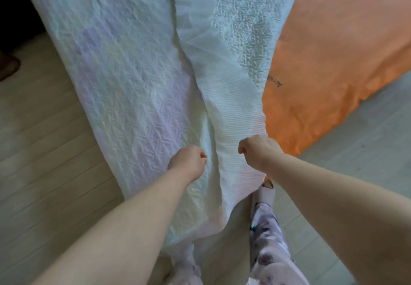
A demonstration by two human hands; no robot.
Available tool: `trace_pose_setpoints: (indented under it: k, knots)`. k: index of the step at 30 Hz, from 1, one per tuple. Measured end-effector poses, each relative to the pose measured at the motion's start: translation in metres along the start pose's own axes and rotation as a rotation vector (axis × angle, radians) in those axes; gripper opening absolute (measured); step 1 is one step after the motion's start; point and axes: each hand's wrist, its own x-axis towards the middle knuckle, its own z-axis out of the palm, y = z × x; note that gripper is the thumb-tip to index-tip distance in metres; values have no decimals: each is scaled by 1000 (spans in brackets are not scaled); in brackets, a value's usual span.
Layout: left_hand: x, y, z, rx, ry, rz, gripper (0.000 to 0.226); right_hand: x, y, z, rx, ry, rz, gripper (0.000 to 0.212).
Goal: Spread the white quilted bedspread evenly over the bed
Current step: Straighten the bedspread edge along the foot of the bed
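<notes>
Two hands: both were balled into fists on the cloth, the left hand (188,162) bunching the quilted face and the right hand (255,152) clamped on the pleated border (235,106).
Bedspread position: the white quilted bedspread (124,73) lay over the left part of the bed (347,28) only, doubled back on itself down the middle, with its near end hanging toward the floor (33,151).
Uncovered: the orange sheet (311,111) was bare on the right.
Feel: it was soft and limp and creased freely. It was probably light to middling in weight, so it would follow a pull.
Slip: the puckered quilting likely gave the fists good purchase.
Where to hold: the border's outer edge looked best, hands set wide apart, to carry the fold rightward.
Watch: the trim looked thin, and a hard tug could strain it.
</notes>
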Motion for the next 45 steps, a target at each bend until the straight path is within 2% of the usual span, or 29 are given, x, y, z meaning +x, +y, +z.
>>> trace_pose_setpoints:
  k: [7, 10, 13, 15, 17, 19, 20, 22, 24, 25, 27, 29, 30, 32, 34, 38, 40, 43, 45]
  knots:
    - [79, 91, 12, -69, 124, -246, 23, 89, 91, -40, -25, 16, -107, 38]
    - [100, 109, 19, -159, 221, -363, 39, 118, 99, -53, -4, 73, -148, 41]
    - [112, 123, 24, -213, 416, -450, 60, 139, 90, -61, 53, 146, -205, 48]
    - [125, 121, 22, -328, 527, -582, 67, 155, 78, -64, 65, 145, -265, 50]
    - [138, 111, 22, -438, 460, -701, 72, 167, 67, -66, 62, 124, -323, 50]
    - [145, 98, 27, -375, 277, -707, 70, 177, 55, -67, 52, 87, -365, 50]
    - [144, 93, 29, -302, 229, -668, 64, 180, 51, -67, 45, 76, -371, 50]
    - [138, 85, 30, -199, 241, -567, 42, 184, 42, -66, 1, 63, -385, 51]
    - [132, 81, 30, -215, 248, -494, 33, 186, 38, -70, -67, 62, -423, 54]
    - [126, 77, 29, -249, 221, -468, 38, 185, 32, -71, -110, 54, -451, 57]
    - [120, 74, 32, -309, 156, -443, 62, 183, 24, -71, -202, 43, -500, 59]
    - [119, 75, 36, -259, 89, -432, 80, 186, 14, -73, -291, 27, -560, 57]
    - [118, 75, 42, -202, 52, -414, 75, 188, 9, -72, -333, 4, -602, 56]
    - [115, 76, 48, -166, 34, -365, 46, 192, 5, -66, -401, -40, -670, 55]
    - [112, 74, 50, -238, 55, -343, 28, 201, 1, -60, -495, -80, -735, 53]
    - [111, 65, 41, -399, 9, -390, 18, 214, 0, -68, -617, -34, -834, 43]
    - [108, 65, 37, -428, 5, -453, 25, 218, 3, -79, -681, 0, -914, 41]
    - [106, 73, 35, -448, 30, -501, 35, 223, 13, -100, -777, -55, -937, 38]
    - [104, 80, 34, -445, 35, -513, 23, 221, 20, -111, -843, -98, -922, 37]
